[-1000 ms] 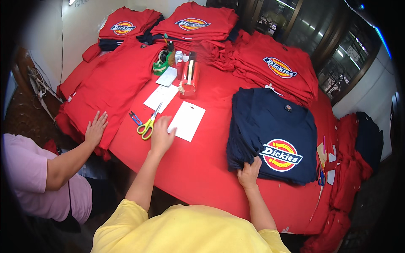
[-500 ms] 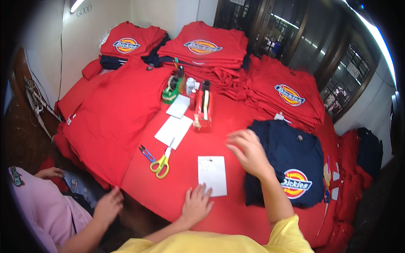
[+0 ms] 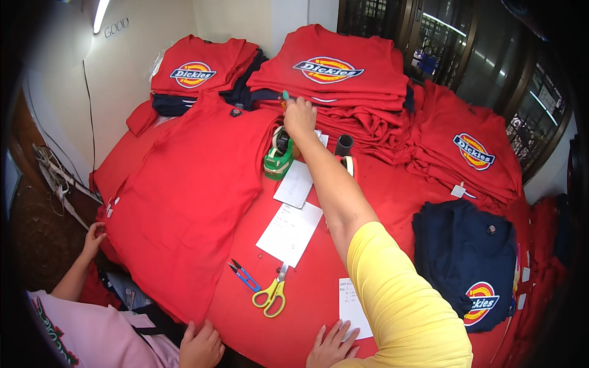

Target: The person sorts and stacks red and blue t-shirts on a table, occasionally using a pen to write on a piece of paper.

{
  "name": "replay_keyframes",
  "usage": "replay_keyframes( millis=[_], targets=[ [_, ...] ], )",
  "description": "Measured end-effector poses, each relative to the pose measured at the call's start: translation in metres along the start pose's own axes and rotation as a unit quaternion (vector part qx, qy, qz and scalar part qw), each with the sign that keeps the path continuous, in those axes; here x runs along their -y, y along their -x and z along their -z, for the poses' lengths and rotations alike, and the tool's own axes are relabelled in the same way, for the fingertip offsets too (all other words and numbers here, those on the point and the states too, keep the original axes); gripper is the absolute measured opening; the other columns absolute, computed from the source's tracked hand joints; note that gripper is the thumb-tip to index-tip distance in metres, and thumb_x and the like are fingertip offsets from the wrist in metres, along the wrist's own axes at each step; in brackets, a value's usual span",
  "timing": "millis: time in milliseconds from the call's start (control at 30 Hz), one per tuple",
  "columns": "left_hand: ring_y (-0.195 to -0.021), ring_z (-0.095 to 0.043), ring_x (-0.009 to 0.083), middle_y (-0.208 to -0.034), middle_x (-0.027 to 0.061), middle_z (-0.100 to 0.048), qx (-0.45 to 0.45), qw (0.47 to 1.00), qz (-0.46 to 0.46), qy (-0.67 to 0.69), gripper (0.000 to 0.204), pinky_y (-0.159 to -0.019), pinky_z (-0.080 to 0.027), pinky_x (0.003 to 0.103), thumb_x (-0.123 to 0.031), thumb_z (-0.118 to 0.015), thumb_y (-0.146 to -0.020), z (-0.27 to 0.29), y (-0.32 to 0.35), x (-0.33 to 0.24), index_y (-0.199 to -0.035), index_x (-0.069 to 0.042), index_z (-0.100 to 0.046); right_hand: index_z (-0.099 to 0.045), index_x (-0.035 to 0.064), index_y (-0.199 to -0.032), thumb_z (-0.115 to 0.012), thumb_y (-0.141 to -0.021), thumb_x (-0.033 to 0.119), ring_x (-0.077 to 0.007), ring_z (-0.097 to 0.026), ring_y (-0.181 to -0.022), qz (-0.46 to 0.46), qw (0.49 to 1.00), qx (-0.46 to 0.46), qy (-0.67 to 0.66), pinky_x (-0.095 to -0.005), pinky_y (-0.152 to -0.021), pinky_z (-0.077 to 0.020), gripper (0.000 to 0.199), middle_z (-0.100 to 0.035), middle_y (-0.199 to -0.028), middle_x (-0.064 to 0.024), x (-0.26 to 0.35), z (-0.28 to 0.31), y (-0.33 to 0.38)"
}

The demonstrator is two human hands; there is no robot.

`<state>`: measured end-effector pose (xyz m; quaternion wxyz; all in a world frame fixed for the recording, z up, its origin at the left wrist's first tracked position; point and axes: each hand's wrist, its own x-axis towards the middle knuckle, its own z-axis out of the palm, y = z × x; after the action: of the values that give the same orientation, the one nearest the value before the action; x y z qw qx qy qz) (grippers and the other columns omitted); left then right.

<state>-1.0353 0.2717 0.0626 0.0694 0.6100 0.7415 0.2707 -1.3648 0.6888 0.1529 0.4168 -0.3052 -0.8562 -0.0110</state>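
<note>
My right hand [image 3: 301, 118] is stretched far across the table to the pens [image 3: 285, 96] standing behind the green tape dispenser [image 3: 280, 161]. Its fingers are curled closed there; what they grip is hidden. My left hand [image 3: 334, 345] lies open, fingers spread, at the lower left edge of a handwritten paper slip [image 3: 353, 306]. Farther left are yellow-handled scissors [image 3: 270, 296] and blue thread snips [image 3: 245, 275]. A second written sheet [image 3: 288, 234] lies beyond them, with a small spiral notepad [image 3: 296, 185] overlapping its top.
Stacks of folded red shirts [image 3: 331, 46] line the table's back. A folded navy shirt [image 3: 466, 251] lies at the right. One red shirt [image 3: 184, 202] is spread out at left, beside a co-worker in a pink top [image 3: 107, 331]. My forearm partly covers a red tape dispenser [image 3: 348, 165].
My right hand has moved from beside the navy shirt, forward and left to the pens. My left hand stays by the slip. The view has shifted; the co-worker's hands moved along the spread shirt.
</note>
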Motion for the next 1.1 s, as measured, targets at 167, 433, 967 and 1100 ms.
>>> replay_keyframes(
  millis=[167,433,967,1100],
  targets=[
    [-0.126,-0.049,0.0258,-0.136,0.0096,-0.053,0.015,1.0,-0.002,-0.011,0.044,-0.106,-0.036,0.047,-0.037,-0.063,-0.089,-0.01,0.009,-0.013,-0.127,-0.014,-0.06,-0.062,0.004,-0.091,-0.056,-0.092,0.016,-0.0313,-0.064,-0.08,-0.039,0.976,-0.101,-0.191,-0.0445,-0.071,-0.0502,0.013,-0.065,-0.092,-0.0119,-0.02,0.048,-0.031],
    [-0.133,-0.042,0.028,-0.141,0.0094,-0.049,0.012,0.999,0.002,-0.029,0.05,-0.11,-0.026,0.056,-0.035,-0.065,-0.084,-0.026,0.01,-0.018,-0.13,-0.016,-0.059,-0.051,0.0023,-0.101,-0.05,-0.097,0.01,-0.0182,-0.067,-0.064,-0.158,0.825,-0.106,-0.532,-0.0324,-0.055,-0.0485,0.009,-0.066,-0.079,-0.011,-0.003,0.277,0.116],
    [-0.121,-0.046,0.0346,-0.128,0.0151,-0.052,0.041,0.989,-0.138,0.022,0.044,-0.106,-0.031,0.056,-0.022,-0.069,-0.082,-0.069,0.056,-0.118,-0.121,-0.005,-0.059,-0.05,0.0003,-0.11,-0.055,-0.097,0.005,-0.0118,-0.061,-0.073,-0.329,0.799,0.05,-0.501,-0.0275,-0.064,-0.0512,0.016,-0.062,-0.089,-0.0069,-0.053,0.494,0.547],
    [-0.115,-0.05,0.0308,-0.119,0.013,-0.057,0.0,0.982,-0.188,0.0,0.029,-0.101,-0.037,0.052,-0.014,-0.064,-0.084,-0.084,0.056,-0.123,-0.112,-0.005,-0.062,-0.053,-0.002,-0.115,-0.064,-0.093,0.014,-0.0123,-0.055,-0.097,-0.385,0.606,0.143,-0.681,-0.0243,-0.084,-0.0448,0.029,-0.055,-0.103,-0.006,-0.067,0.482,0.558]
  ],
)
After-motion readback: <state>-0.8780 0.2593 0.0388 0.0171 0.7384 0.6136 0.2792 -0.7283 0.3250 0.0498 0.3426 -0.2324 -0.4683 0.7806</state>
